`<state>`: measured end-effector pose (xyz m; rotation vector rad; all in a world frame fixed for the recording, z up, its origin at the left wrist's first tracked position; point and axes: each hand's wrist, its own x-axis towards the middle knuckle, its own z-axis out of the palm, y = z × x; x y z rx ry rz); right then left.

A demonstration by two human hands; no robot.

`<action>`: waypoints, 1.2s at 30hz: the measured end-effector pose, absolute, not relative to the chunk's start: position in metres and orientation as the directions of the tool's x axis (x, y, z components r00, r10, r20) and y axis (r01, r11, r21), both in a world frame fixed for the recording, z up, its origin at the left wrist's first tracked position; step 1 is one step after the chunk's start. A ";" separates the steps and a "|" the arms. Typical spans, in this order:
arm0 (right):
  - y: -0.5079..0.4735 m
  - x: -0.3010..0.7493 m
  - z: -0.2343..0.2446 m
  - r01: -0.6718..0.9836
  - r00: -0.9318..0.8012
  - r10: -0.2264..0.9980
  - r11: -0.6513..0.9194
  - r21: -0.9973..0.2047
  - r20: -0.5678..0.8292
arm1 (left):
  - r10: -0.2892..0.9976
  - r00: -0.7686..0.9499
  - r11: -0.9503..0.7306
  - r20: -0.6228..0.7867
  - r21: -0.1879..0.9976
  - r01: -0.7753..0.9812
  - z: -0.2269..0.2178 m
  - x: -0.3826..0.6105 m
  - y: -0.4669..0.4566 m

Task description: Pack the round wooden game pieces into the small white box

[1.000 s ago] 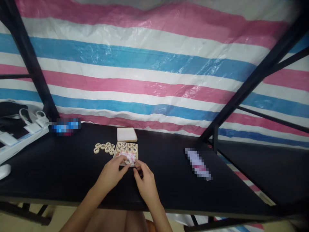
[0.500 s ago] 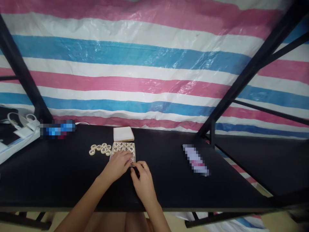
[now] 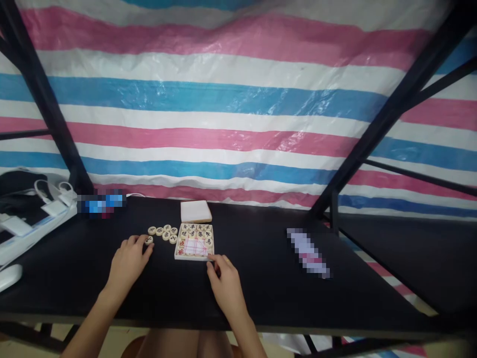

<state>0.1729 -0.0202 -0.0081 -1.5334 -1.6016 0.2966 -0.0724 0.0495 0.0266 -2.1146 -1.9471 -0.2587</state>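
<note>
My left hand [image 3: 128,258] is at the left end of a loose group of Chinese chess pieces. Its thumb and forefinger close on the sides of the nearest piece [image 3: 149,240], which rests on the table. Several round cream pieces [image 3: 166,236] with dark characters lie beside it. My right hand [image 3: 225,278] pinches the front right corner of a shallow white box [image 3: 194,257]. Inside, pieces with dark characters fill the back rows and red-marked pieces [image 3: 181,247] line the left. A white sheet with pink lines [image 3: 196,246] shows in its front middle.
A white lid [image 3: 196,211] lies behind the box. On the black table [image 3: 257,293], a pixelated pale item [image 3: 308,253] is to the right. White chargers and cables [image 3: 55,204] and a white mouse [image 3: 10,277] are at left. Black metal posts [image 3: 357,134] flank a striped sheet [image 3: 223,136].
My left hand has left the box and moved left to the loose piece. The box's front part is now uncovered. My right hand stays at the box's corner; the view has shifted slightly.
</note>
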 end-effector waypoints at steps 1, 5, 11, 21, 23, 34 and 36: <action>-0.020 0.173 -0.008 0.689 0.140 0.899 0.213 -0.693 0.415 | 0.948 0.084 -0.060 0.308 -0.085 0.995 0.027 -0.070 0.046; -0.022 0.174 -0.006 0.679 0.113 0.918 0.208 -0.704 0.380 | 0.949 0.099 -0.084 0.299 -0.063 0.995 0.029 -0.057 0.030; -0.027 0.172 0.001 0.565 -0.068 0.932 0.331 -0.756 0.357 | 0.928 0.263 -0.366 0.265 0.509 0.779 0.020 -0.021 0.003; -0.028 0.170 0.006 0.491 -0.095 0.947 0.312 -0.814 0.306 | 0.889 0.371 -0.416 0.268 0.812 0.409 0.002 0.017 0.004; -0.028 0.171 0.006 0.451 -0.076 0.956 0.288 -0.845 0.285 | 0.908 0.343 -0.373 0.239 0.836 0.403 0.002 0.015 0.005; -0.029 0.171 0.010 0.457 -0.121 0.923 0.378 -0.805 0.365 | 0.909 0.364 -0.322 0.202 0.895 0.309 0.010 0.013 0.002; -0.029 0.170 0.009 0.468 -0.114 0.928 0.365 -0.805 0.354 | 0.906 0.374 -0.329 0.200 0.889 0.320 0.010 0.011 0.002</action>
